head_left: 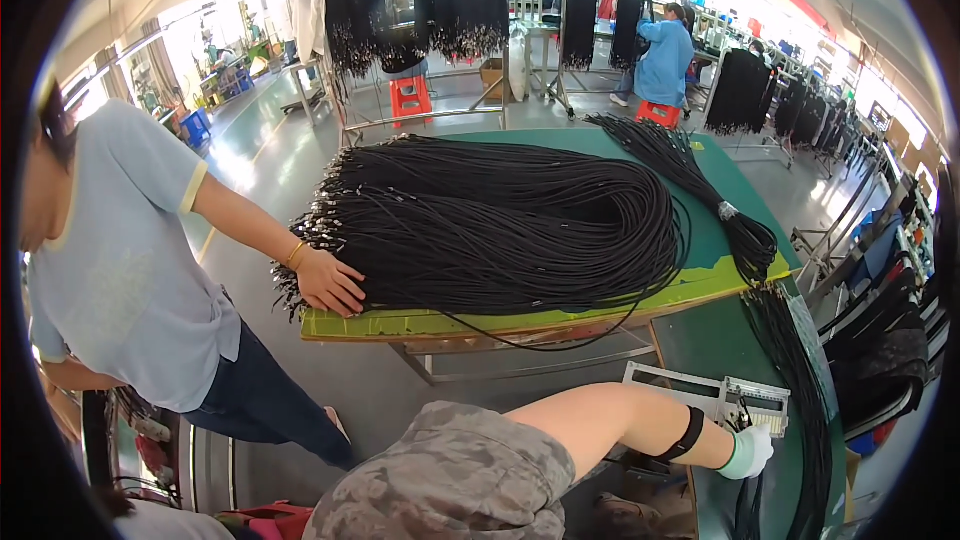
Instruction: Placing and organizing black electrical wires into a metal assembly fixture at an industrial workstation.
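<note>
My right hand (750, 452), in a white and pale green glove, reaches over the green side table (710, 340) at the lower right. Its fingers look curled round some thin black cables (748, 508), which show above and below the glove. Right beside it lies a pale metal frame with a slotted block (757, 400). A long bundle of black cables (800, 390) runs along the table to the right of the hand. My left hand does not show. A co-worker's bare hand (332, 283) rests on a big looped pile of black cables (500, 220) with metal ends.
The pile covers much of a green table (735, 200) with a yellow-green edge (460, 323). A tied cable bundle (728, 210) lies at its right. The co-worker (140, 260) stands at left. Beyond are hung racks (465, 0), red stools (409, 98) and a person in blue (663, 60).
</note>
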`<state>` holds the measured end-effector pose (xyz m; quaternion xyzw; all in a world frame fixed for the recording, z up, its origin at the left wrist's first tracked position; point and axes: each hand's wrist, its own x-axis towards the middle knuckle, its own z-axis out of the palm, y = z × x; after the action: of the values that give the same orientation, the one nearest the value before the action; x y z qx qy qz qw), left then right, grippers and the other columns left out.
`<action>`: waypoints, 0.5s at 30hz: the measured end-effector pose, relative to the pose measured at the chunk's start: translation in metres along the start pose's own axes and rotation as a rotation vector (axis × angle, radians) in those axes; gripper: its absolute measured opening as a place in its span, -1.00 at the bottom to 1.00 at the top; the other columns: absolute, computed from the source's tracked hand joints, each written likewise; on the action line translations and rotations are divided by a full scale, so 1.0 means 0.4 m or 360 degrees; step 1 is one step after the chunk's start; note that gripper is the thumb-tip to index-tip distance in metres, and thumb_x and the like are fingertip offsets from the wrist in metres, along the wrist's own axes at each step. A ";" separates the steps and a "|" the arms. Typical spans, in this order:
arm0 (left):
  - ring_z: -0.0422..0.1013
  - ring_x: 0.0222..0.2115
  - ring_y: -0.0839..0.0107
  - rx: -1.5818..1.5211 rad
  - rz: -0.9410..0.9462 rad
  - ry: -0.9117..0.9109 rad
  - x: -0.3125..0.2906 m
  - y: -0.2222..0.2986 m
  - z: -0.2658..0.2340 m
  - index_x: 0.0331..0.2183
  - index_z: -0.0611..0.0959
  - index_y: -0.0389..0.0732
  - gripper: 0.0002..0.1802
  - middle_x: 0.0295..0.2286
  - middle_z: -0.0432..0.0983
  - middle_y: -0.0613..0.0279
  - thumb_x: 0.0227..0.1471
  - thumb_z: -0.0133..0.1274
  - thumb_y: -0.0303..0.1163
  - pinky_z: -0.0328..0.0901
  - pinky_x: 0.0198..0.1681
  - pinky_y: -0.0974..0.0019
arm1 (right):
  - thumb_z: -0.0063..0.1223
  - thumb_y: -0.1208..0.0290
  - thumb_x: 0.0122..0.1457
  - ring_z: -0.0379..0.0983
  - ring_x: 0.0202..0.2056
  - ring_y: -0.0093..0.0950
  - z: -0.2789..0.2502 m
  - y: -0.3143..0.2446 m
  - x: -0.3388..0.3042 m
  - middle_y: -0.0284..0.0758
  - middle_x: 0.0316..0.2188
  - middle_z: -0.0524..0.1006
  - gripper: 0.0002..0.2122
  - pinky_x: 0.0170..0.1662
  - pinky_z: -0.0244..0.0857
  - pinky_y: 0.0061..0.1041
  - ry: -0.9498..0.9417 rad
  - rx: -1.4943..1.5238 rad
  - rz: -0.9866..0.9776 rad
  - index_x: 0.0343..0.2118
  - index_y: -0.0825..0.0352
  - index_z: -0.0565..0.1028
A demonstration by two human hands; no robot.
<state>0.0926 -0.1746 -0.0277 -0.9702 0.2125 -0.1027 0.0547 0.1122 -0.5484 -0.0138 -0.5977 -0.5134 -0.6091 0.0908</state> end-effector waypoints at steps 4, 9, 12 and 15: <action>0.46 -0.28 0.30 -0.0025 -0.0065 -0.0038 0.014 0.010 0.041 -0.44 0.74 0.03 -0.81 -0.36 0.56 0.32 -0.06 0.04 -0.26 0.16 -0.20 0.15 | 0.24 0.42 0.02 0.23 0.13 -0.16 0.165 -0.257 0.344 0.07 0.15 0.25 -0.50 -0.02 0.32 -0.20 -0.1017 0.0441 0.0606 0.09 0.28 0.42; 0.45 -0.29 0.31 -0.0046 -0.0029 0.0037 0.017 0.033 0.005 -0.47 0.74 0.00 -0.81 -0.36 0.56 0.32 -0.06 0.03 -0.27 0.14 -0.16 0.16 | 0.17 0.48 0.04 0.35 -0.01 -0.09 0.299 -0.342 0.412 0.05 0.01 0.40 -0.67 -0.06 0.33 -0.24 -0.0919 0.0268 0.0927 -0.08 0.36 0.51; 0.44 -0.25 0.30 -0.0125 -0.0155 0.0196 -0.019 0.002 0.047 -0.48 0.74 -0.01 -0.81 -0.37 0.56 0.32 -0.07 0.03 -0.26 0.13 -0.12 0.15 | 0.13 0.50 0.06 0.41 -0.10 -0.06 0.314 -0.367 0.459 0.05 -0.09 0.47 -0.77 -0.10 0.34 -0.23 -0.1203 0.0210 0.0784 -0.20 0.41 0.55; 0.44 -0.23 0.29 -0.0059 -0.0059 0.0133 -0.038 0.005 0.022 -0.39 0.74 -0.01 -0.78 -0.33 0.58 0.33 -0.06 0.04 -0.23 0.14 -0.18 0.18 | 0.08 0.50 0.08 0.45 -0.25 -0.08 0.338 -0.367 0.410 -0.01 -0.27 0.53 -0.90 -0.19 0.35 -0.22 -0.0752 0.0655 0.0627 -0.38 0.40 0.56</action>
<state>0.0801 -0.1693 -0.0391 -0.9697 0.1984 -0.1402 0.0259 0.0475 -0.2999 0.0123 -0.7785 -0.5070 -0.3091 0.2035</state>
